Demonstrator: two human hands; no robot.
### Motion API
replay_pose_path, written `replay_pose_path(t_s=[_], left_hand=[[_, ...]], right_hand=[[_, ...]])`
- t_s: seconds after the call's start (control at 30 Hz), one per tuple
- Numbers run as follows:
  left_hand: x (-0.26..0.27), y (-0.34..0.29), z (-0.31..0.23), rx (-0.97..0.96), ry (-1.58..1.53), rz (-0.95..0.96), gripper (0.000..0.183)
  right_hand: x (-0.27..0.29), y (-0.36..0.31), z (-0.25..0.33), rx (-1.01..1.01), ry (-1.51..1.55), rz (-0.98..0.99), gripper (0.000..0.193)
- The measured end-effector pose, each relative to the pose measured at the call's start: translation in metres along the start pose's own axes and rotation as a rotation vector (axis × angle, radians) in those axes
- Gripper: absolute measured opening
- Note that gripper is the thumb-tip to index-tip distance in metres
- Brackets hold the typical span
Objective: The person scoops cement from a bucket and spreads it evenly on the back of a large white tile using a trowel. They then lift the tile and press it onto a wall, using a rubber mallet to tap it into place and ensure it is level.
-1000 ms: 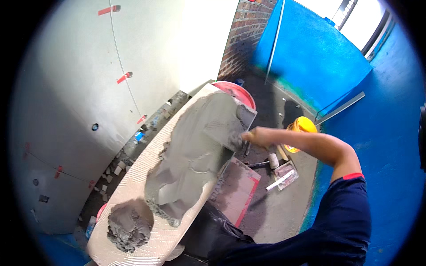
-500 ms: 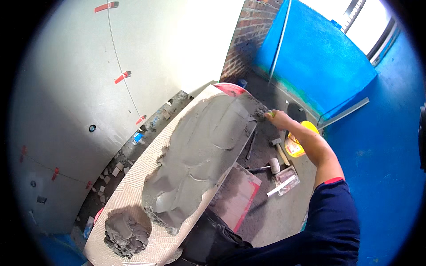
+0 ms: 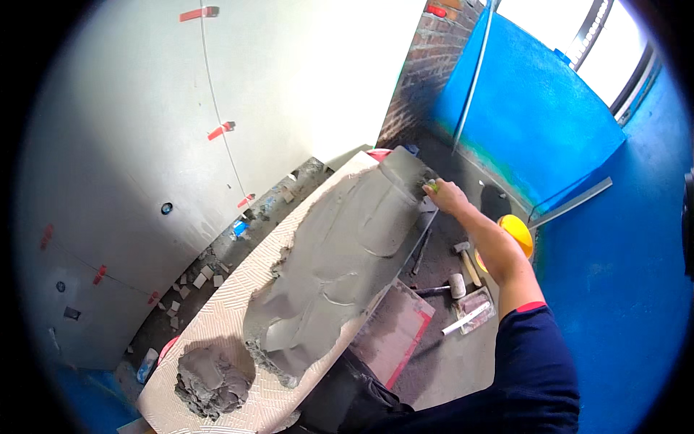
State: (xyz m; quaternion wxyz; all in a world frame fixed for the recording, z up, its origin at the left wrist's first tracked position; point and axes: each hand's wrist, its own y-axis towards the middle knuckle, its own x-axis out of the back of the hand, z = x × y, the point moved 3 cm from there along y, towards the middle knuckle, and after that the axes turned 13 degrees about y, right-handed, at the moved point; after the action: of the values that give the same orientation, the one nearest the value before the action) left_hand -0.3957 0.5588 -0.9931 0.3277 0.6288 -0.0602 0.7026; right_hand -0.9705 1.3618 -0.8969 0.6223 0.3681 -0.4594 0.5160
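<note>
A long tile slab with a ridged beige back lies slanting across the view. Grey mortar covers most of its upper face in a smeared, uneven layer. My right hand is at the slab's far right corner, closed round the yellow-green handle of a trowel. The trowel's blade lies against the mortar and is largely coated with it. On the slab's near end sits a separate lumpy heap of mortar. My left hand is out of view.
Right of the slab, the floor holds a yellow bucket, a hammer, a mallet, a white-handled float and a red-edged tile. Tile scraps lie along the pale wall at left. A blue wall stands beyond.
My right hand has drawn the trowel leftward across the slab's far end, smoothing mortar there. The whole view has shifted slightly, so the slab sits a little lower and further right.
</note>
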Motion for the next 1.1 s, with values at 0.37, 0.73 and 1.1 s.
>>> replay_pose_path(t_s=[0.37,0.73,1.1], left_hand=[[-0.003,-0.007,0.013,0.002,0.044,-0.032,0.061],[0.0,-0.003,-0.001,0.009,-0.014,-0.019,0.063],[0.013,-0.003,-0.004,0.031,0.013,0.039,0.064]], right_hand=[[0.016,0.034,0.066,-0.157,0.78,0.408,0.04],[-0.005,0.008,0.01,0.036,0.1,-0.186,0.04],[-0.024,0.017,0.11,-0.196,0.898,0.365,0.042]])
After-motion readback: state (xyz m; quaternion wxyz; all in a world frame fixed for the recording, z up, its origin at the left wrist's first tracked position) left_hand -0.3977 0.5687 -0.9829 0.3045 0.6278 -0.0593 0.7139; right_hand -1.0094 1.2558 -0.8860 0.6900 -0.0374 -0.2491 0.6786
